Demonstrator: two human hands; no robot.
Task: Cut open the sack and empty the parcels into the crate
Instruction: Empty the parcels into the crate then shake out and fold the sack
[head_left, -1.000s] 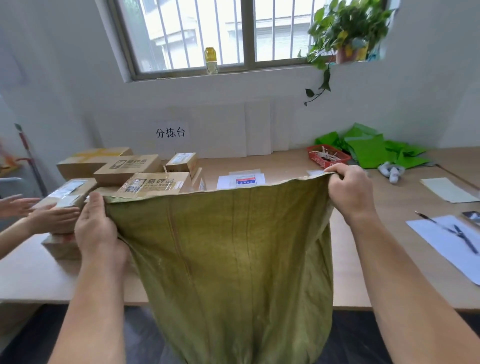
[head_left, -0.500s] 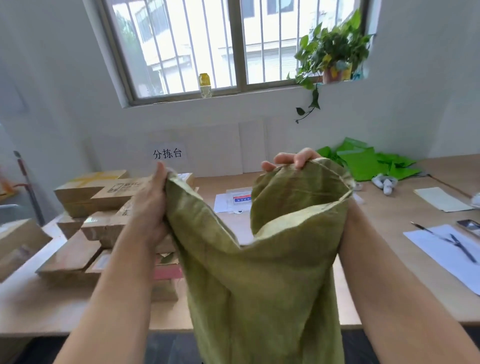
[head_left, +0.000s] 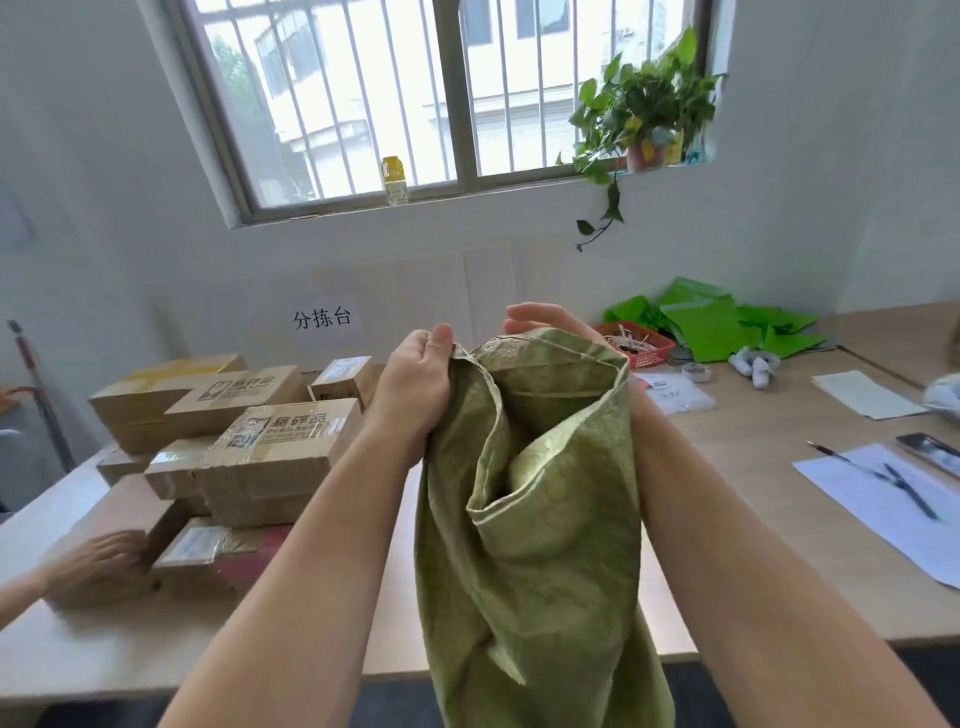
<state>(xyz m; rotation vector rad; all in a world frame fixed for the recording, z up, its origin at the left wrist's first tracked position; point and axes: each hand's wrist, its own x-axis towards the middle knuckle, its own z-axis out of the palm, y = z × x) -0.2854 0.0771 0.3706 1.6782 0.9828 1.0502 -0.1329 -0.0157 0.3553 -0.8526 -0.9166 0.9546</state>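
I hold a limp olive-green woven sack up in front of me over the table's near edge; its mouth is bunched and folded at the top. My left hand grips the sack's left top edge. My right hand is behind the sack's top right edge, fingers curled over it and mostly hidden by the fabric. A heap of brown cardboard parcels lies on the table to the left. No crate is in view.
Another person's hand touches a parcel at the left edge of the wooden table. Scissors lie on white paper at right. A red basket, green bags and small items sit at the back.
My hands have drawn together, bunching the sack's mouth from spread wide into a narrow fold. The view tilted upward. The other person's hands shifted lower along the parcels.
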